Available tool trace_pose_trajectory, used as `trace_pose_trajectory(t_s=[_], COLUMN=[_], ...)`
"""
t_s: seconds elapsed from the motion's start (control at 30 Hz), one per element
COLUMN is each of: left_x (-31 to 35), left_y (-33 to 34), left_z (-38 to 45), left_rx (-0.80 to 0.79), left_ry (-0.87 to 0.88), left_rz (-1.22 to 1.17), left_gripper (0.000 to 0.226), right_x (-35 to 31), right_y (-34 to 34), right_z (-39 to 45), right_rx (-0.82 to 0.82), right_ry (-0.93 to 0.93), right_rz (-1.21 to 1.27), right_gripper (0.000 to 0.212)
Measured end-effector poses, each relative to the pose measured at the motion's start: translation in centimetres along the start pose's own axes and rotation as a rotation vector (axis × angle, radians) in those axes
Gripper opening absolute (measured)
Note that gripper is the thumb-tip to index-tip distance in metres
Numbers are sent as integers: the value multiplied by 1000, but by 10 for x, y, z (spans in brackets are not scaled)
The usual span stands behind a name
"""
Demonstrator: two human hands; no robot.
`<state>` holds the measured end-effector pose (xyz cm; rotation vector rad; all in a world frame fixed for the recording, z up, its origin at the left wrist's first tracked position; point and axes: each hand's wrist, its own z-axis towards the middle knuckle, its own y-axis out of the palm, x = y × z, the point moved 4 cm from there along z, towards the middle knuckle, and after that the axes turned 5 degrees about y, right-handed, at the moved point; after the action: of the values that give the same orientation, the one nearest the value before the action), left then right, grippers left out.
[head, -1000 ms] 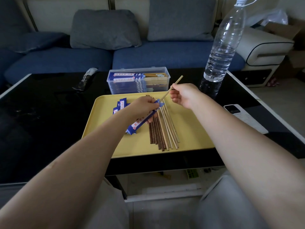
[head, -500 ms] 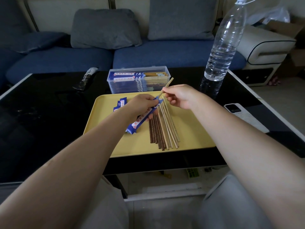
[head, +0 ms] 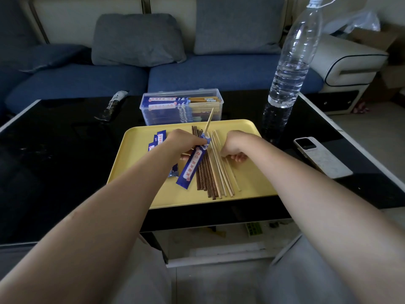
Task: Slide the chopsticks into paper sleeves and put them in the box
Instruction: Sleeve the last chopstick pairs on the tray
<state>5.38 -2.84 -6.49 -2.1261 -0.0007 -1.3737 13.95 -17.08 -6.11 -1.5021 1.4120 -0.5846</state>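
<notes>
Black glass coffee table (head: 54, 163) carries a yellow tray (head: 131, 172) and, behind it, the clear plastic box (head: 182, 106) of sleeved chopsticks. Left hand (head: 186, 142) pinches a blue paper sleeve (head: 191, 166) with one pale chopstick (head: 209, 119) protruding. Right hand's (head: 235, 145) fingers curl down onto the loose chopsticks (head: 215, 172) on the tray; grip unclear.

Red chars on blue paper sleeve (head: 191, 165) label, too blurry to read.

Blue sleeves and two tones of wood on a yellow tray.

The rectangular plastic tray (head: 135, 163) is pale yellow on a glossy black table top (head: 54, 163). The printed paper sleeve (head: 191, 165) is royal blue with a white band bearing red characters. The loose wooden chopsticks (head: 210, 172) are dark reddish-brown and pale tan. The clear plastic box (head: 182, 106) shows matching blue-and-white sleeves.
</notes>
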Motion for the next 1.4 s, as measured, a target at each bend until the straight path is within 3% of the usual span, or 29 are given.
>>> trace_pose_trajectory(t_s=[0.1, 0.23, 0.37, 0.43, 0.53, 0.7, 0.9, 1.1, 1.4], left_x=[-1, -2, -5, -5, -4, -2, -1, 1, 7], left_y=[0, -3, -7, -8, -9, -10, -10, -8, -1], left_z=[0, 2, 3, 2, -1, -4, -8, -7, -12], left_rx=[16, 39, 56, 59, 68, 71, 59, 33, -58], left_ry=[-11, -34, -42, -48, -61, -67, -54, -73, 1], left_rz=[-42, -109, -133, -129, -97, -64, -47, 14, 5], left_gripper=[50, 49, 48, 46, 42, 38, 42, 34, 28], right_x=[-2, -1, 3, 5, 5, 6, 13, 17, 18], right_y=[0, -3, -16, -24, -34, -44, -59, -54, -48], right_z=[-2, 0, 4, 2, -3, -5, -3, 8, 10], right_rx=[30, 51, 89, 113, 142, 143, 270, 246, 200], right_ry=[33, 35, -72, -151, -244, -226, -328, -219, -138], right_rz=[-87, 5, 307, 423, 543, 964, 1230, 1297, 1221], right_gripper=[14, 17, 2, 13, 8, 17, 12, 31, 32])
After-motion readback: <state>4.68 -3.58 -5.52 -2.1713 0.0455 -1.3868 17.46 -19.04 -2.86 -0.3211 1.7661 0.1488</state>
